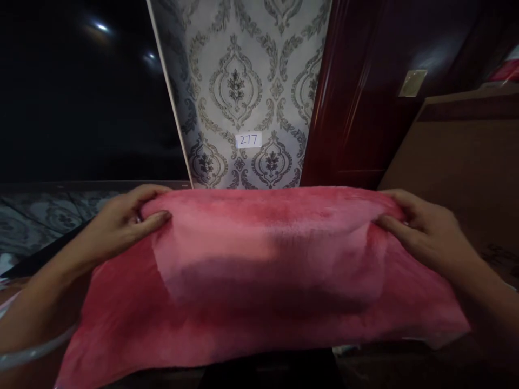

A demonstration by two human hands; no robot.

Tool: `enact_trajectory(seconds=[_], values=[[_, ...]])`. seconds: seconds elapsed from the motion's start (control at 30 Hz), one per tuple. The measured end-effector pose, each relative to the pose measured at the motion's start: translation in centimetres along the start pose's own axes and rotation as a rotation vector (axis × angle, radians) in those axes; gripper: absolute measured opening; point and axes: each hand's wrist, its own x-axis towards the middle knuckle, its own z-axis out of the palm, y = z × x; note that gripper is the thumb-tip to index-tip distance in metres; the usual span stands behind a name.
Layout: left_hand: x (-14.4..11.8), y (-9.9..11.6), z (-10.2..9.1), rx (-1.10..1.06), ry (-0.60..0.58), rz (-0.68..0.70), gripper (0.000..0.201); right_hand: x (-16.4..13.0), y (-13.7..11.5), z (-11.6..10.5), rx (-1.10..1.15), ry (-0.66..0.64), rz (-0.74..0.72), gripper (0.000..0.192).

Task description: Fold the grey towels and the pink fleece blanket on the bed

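Observation:
A soft pink-red cloth [259,259], perhaps a towel, is stretched wide in front of me. Its upper edge runs nearly level between my hands, and the lower part hangs down and spreads outward. At the upper left corner, my left hand [138,213] pinches the fabric with the thumb on the near side. My right hand [409,221] grips the upper right corner in the same way. The other fingers of both hands are partly hidden behind the cloth. A paler patch shows across its middle.
A large dark screen [81,97] stands at the left. Patterned wallpaper [235,65] with a paper label [248,140] reading 277 is straight ahead. Dark red wood panelling [348,97] with a switch plate [413,83] and a brown cardboard box [454,146] are at the right.

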Motion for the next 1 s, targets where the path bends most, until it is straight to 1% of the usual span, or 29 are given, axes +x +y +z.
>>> enact_trajectory(seconds=[0.03,0.07,0.1,0.13,0.17,0.2,0.23,0.3,0.33,0.37,0.43,0.5,0.57,0.6,0.63,0.67,0.7,0.73,0.77,0.8,0.87,0.93,1.0], values=[[0.5,0.1,-0.4,-0.063,-0.064,-0.029,0.063,0.5,0.1,-0.3,0.034,-0.028,0.017,0.034],[0.9,0.1,-0.6,-0.113,-0.092,-0.052,0.063,0.8,0.2,-0.4,0.059,-0.015,0.030,0.034],[1.2,0.1,-0.7,-0.155,-0.078,-0.070,0.060,1.0,0.4,-0.4,0.080,0.032,0.038,0.034],[1.4,0.0,-0.6,-0.191,-0.039,-0.079,0.058,1.2,0.7,-0.2,0.103,0.083,0.049,0.033],[1.6,-0.2,-0.5,-0.222,-0.003,-0.081,0.055,1.4,1.1,0.1,0.129,0.105,0.066,0.033],[2.0,-0.3,-0.2,-0.249,0.004,-0.082,0.054,1.6,1.4,0.7,0.154,0.093,0.089,0.032],[2.4,-0.5,0.2,-0.265,-0.027,-0.086,0.054,1.9,1.8,1.4,0.175,0.053,0.112,0.031],[3.7,-0.9,1.0,-0.260,-0.128,-0.098,0.057,3.0,2.6,3.0,0.184,-0.030,0.147,0.029],[4.5,-1.2,1.3,-0.246,-0.154,-0.102,0.057,3.8,2.9,3.9,0.174,-0.039,0.159,0.029],[5.5,-1.5,1.5,-0.238,-0.152,-0.101,0.057,4.7,3.2,4.7,0.168,-0.022,0.164,0.028],[7.3,-1.9,1.5,-0.222,-0.104,-0.075,0.055,6.8,3.3,5.8,0.173,0.025,0.160,0.026],[8.8,-1.9,1.1,-0.187,-0.051,-0.041,0.052,8.7,3.1,6.2,0.180,0.077,0.133,0.026],[9.1,-1.4,0.5,-0.114,0.038,-0.001,0.051,9.3,2.6,6.0,0.165,0.166,0.080,0.027],[8.7,-1.2,0.4,-0.056,0.100,0.021,0.052,8.9,2.4,5.9,0.144,0.220,0.048,0.028],[7.9,-1.2,0.4,0.016,0.156,0.044,0.053,7.9,2.4,5.8,0.115,0.264,0.014,0.027],[6.7,-1.4,0.8,0.098,0.199,0.066,0.054,6.3,2.5,6.0,0.085,0.290,-0.026,0.027],[5.0,-1.9,1.4,0.180,0.219,0.092,0.053,4.1,2.7,6.4,0.061,0.297,-0.077,0.026],[3.0,-2.6,2.4,0.248,0.207,0.116,0.051,1.4,3.0,7.1,0.049,0.274,-0.132,0.025],[0.8,-3.6,3.7,0.293,0.178,0.137,0.049,-1.7,3.4,7.9,0.055,0.240,-0.193,0.024],[-1.7,-4.7,5.2,0.306,0.124,0.160,0.045,-5.0,3.7,8.8,0.082,0.194,-0.262,0.023],[-6.8,-6.8,8.4,0.257,-0.040,0.155,0.038,-11.5,4.0,10.4,0.143,-0.007,-0.298,0.027],[-11.5,-8.3,11.1,0.180,-0.164,0.116,0.034,-16.4,3.9,11.3,0.169,-0.173,-0.235,0.032],[-14.8,-9.0,12.6,0.142,-0.198,0.057,0.032,-19.1,3.6,11.3,0.177,-0.250,-0.155,0.032]])
